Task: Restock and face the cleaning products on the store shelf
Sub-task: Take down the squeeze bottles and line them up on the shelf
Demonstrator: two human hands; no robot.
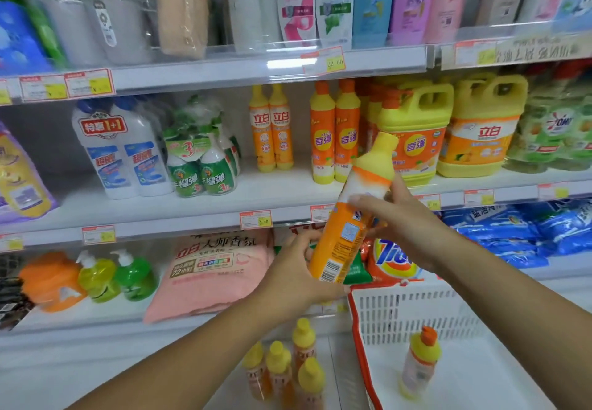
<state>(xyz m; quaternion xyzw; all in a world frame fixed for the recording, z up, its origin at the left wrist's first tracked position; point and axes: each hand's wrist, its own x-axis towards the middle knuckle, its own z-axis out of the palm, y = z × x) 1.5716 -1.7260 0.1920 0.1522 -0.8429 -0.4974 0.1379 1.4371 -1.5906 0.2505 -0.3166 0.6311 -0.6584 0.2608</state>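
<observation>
Hands held one orange dish-soap bottle (336,243) in mid-air in front of the middle shelf (282,185), tilted with its yellow cap up and to the right. The left hand (296,270) gripped the bottle's base, fingers curled round it; the right hand (403,220) clasped its middle, fingers wrapped across the label. Behind, on the middle shelf, similar orange bottles (334,134) stood upright beside yellow jugs (416,131). Below, a white basket (416,310) with a red rim held a spare bottle (419,361), and four more bottles (282,368) stood just left of it.
</observation>
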